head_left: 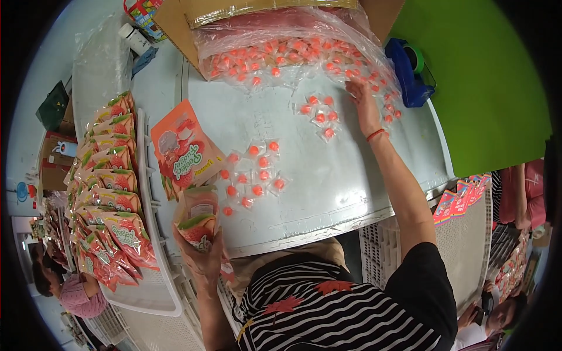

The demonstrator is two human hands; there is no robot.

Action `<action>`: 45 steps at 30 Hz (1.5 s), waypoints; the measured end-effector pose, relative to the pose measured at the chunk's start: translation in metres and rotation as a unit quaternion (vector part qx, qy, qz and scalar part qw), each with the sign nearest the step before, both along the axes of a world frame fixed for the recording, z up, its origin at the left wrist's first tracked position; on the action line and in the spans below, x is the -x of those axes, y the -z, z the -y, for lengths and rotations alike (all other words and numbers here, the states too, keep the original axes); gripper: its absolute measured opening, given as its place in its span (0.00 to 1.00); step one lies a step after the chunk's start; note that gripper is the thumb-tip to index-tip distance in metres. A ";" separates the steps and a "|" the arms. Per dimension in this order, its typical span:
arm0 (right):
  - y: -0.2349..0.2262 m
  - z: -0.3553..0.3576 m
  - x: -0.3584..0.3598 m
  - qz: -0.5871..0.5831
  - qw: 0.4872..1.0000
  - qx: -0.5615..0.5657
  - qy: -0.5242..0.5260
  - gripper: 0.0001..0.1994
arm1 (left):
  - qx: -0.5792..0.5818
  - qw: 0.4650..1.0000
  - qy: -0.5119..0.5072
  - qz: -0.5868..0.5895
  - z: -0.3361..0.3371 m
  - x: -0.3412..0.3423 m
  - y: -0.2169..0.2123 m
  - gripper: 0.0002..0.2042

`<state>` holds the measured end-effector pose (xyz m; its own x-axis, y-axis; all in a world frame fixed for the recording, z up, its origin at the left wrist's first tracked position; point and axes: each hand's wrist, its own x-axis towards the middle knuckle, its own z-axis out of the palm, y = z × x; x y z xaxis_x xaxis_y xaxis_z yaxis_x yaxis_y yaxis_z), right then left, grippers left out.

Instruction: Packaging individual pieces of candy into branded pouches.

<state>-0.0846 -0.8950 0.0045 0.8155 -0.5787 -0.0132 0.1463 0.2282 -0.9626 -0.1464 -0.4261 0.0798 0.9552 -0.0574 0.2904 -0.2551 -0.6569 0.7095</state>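
My left hand (202, 257) is closed around an upright pink pouch (199, 225) at the table's near left edge; its top appears spread, but its contents cannot be made out. My right hand (364, 105) reaches over the table at the right of the heap, its thumb and fingers slightly apart and nothing visible between them. Several clear-wrapped red candies (320, 117) lie just left of that hand. Another loose group of wrapped candies (257, 190) is spread beside the pouch. A flat pink pouch (184, 146) printed with fruit lies beyond the held one.
A cardboard box (178, 29) lined with clear plastic spills a candy heap (281, 55) at the far side. A blue tape dispenser (408, 76) stands at right. The white crate (167, 292) at left holds rows of filled pouches (114, 169). Rainbow-edged packets (459, 202) lie at right.
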 end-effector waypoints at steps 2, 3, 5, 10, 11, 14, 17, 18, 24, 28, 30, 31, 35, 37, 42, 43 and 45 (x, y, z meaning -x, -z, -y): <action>0.005 -0.008 0.001 -0.021 0.988 0.148 -0.027 0.28 | 0.011 1.000 0.004 -0.015 0.001 0.000 0.001 0.40; 0.006 -0.010 0.000 -0.009 0.980 0.195 -0.031 0.29 | -0.009 1.000 0.007 -0.008 0.002 0.000 0.000 0.40; 0.005 -0.019 -0.004 -0.021 0.973 0.225 -0.049 0.29 | -0.031 0.999 0.009 0.001 0.002 0.000 -0.004 0.40; 0.004 -0.031 -0.018 -0.002 0.809 0.583 -0.074 0.25 | 0.005 0.999 0.022 -0.037 0.007 -0.002 -0.004 0.46; 0.009 -0.041 -0.022 -0.001 0.767 0.637 -0.073 0.23 | 0.004 0.999 0.021 -0.038 0.009 -0.001 -0.003 0.46; -0.011 -0.084 -0.013 -0.066 0.653 0.746 -0.110 0.20 | -0.036 0.999 0.017 0.001 0.017 -0.002 -0.002 0.45; -0.001 -0.097 -0.008 -0.045 0.690 0.719 -0.073 0.15 | 0.060 0.994 0.073 -0.046 0.034 -0.006 -0.010 0.44; -0.001 -0.102 -0.001 -0.060 0.707 0.702 -0.066 0.14 | 0.041 0.995 0.080 -0.041 0.040 -0.008 -0.007 0.45; 0.001 -0.106 0.001 0.011 0.696 0.717 0.018 0.07 | -0.101 0.976 0.161 0.110 0.087 -0.042 -0.018 0.42; 0.009 -0.090 -0.016 -0.018 0.748 0.658 0.076 0.11 | -0.090 0.972 0.177 0.128 0.099 -0.044 0.001 0.43; -0.012 -0.108 -0.027 -0.069 0.990 0.102 0.069 0.15 | -0.091 0.975 0.157 0.130 0.098 -0.048 0.011 0.43; -0.036 -0.131 -0.029 0.013 0.996 0.045 0.074 0.16 | -0.093 0.975 0.153 0.129 0.096 -0.048 0.013 0.43; -0.082 -0.192 -0.036 0.059 0.983 -0.172 0.029 0.15 | -0.104 0.974 0.151 0.134 0.096 -0.052 0.013 0.42; -0.084 -0.205 -0.037 0.026 0.977 -0.209 -0.007 0.13 | -0.092 0.976 0.150 0.126 0.098 -0.054 0.013 0.42; -0.075 -0.210 -0.017 0.012 0.976 -0.180 -0.118 0.08 | -0.100 0.979 0.131 0.119 0.097 -0.053 0.015 0.43; -0.073 -0.211 -0.009 0.004 0.987 -0.100 -0.124 0.08 | -0.100 0.979 0.131 0.118 0.096 -0.053 0.016 0.43; -0.067 -0.215 0.004 -0.003 0.991 -0.018 -0.129 0.08 | -0.090 0.985 0.112 0.094 0.097 -0.054 0.016 0.43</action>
